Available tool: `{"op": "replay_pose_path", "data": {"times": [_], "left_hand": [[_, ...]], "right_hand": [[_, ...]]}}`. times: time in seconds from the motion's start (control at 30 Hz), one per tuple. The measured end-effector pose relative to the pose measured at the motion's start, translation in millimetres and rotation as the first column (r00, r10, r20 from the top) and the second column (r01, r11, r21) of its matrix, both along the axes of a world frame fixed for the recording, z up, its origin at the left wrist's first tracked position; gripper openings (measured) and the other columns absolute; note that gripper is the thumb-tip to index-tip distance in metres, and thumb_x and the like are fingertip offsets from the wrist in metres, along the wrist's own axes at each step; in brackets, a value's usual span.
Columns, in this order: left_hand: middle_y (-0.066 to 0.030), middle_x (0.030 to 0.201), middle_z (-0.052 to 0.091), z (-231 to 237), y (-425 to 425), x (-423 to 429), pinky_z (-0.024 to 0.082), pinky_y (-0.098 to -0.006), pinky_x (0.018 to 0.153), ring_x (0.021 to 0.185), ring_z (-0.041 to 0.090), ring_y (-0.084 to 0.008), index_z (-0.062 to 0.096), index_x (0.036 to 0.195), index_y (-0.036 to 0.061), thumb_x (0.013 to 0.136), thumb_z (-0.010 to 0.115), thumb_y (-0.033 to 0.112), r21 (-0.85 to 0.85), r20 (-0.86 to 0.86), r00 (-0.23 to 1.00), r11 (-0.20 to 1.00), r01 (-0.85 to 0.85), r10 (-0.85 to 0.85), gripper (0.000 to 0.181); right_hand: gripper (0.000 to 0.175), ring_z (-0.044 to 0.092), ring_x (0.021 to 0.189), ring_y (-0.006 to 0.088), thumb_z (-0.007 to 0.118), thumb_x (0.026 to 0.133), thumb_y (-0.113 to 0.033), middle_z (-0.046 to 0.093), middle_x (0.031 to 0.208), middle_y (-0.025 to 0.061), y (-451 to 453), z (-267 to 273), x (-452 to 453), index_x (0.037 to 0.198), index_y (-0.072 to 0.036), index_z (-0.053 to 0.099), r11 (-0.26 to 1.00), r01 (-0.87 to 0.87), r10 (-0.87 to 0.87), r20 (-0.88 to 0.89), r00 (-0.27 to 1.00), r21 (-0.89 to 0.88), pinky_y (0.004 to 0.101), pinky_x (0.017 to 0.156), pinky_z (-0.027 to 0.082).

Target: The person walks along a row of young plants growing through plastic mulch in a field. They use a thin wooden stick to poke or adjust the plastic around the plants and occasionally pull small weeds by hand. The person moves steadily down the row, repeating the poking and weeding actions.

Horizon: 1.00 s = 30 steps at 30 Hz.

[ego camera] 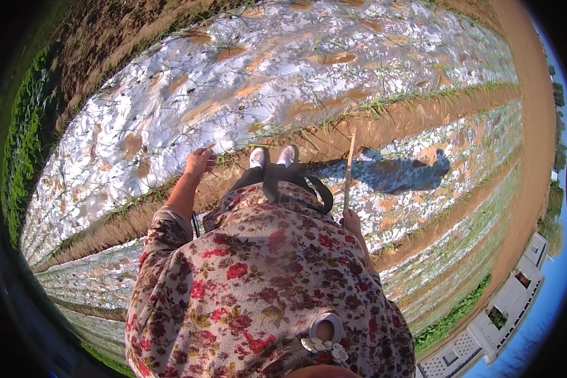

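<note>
My right hand (352, 221) is closed around the lower end of a long, thin wooden stick (348, 172). The stick points away from me, and its far end lies over the bare soil furrow. My left hand (201, 161) hangs over the near edge of a mulched bed, its fingers loosely bent and nothing visible in them. Below it lies whitish plastic mulch film (170, 118), patched with soil, with thin green seedlings (378, 109) growing through it. My feet, in pale shoes (287, 155), stand in the soil furrow (406, 115) between two beds.
A dark strap (323, 193) hangs at my waist. My shadow (397, 172) falls on the bed to the right. More film-covered beds (90, 288) run behind me. Leafy green plants (28, 141) line the far left; a dirt path (531, 118) and a pale wall (505, 293) border the right.
</note>
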<state>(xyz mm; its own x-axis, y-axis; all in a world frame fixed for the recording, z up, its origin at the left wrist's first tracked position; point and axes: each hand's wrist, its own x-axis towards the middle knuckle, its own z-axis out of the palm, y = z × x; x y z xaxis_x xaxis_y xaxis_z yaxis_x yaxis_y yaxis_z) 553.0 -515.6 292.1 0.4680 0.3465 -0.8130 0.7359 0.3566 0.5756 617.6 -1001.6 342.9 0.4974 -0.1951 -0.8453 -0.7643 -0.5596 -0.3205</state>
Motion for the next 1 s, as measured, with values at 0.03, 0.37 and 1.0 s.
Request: {"op": "replay_pose_path", "data": {"times": [0.03,0.37,1.0], "left_hand": [[-0.0068,0.081,0.060,-0.4,2.0,-0.3,0.047,-0.0252,0.053,0.062,0.057,-0.0142,0.052,0.100,0.0011,0.084,0.049,0.023,0.003,0.009,1.000,1.000,-0.009,0.009,0.027],[-0.0085,0.080,0.060,-5.1,29.1,-14.8,0.044,-0.0252,0.044,0.059,0.058,-0.0144,0.053,0.095,-0.0005,0.082,0.049,0.021,0.058,-0.079,0.997,0.998,-0.008,0.012,0.025],[-0.0077,0.078,0.062,-7.3,32.6,5.9,0.047,-0.0279,0.050,0.060,0.059,-0.0159,0.053,0.089,0.0028,0.082,0.044,0.017,-0.084,-0.030,0.992,0.989,0.121,-0.124,0.018]], "right_hand": [[0.029,0.038,0.037,0.0099,0.044,0.087,-0.028,0.047,0.056,0.0043,-0.1,0.2,-2.2,0.100,-0.002,0.050,1.000,-0.012,0.012,-0.004,1.000,-0.013,0.0247,0.032,0.031],[0.037,0.049,0.058,0.0160,0.046,0.082,-0.032,0.054,0.068,0.0090,18.8,3.8,-22.5,0.090,0.003,0.055,0.997,0.068,-0.066,0.049,0.997,-0.026,0.0335,0.056,0.040],[0.031,0.047,0.045,0.0123,0.048,0.083,-0.028,0.050,0.058,0.0051,8.6,-21.7,-69.4,0.095,0.000,0.053,0.984,0.176,-0.176,0.080,0.981,0.012,0.0273,0.039,0.037]]}}
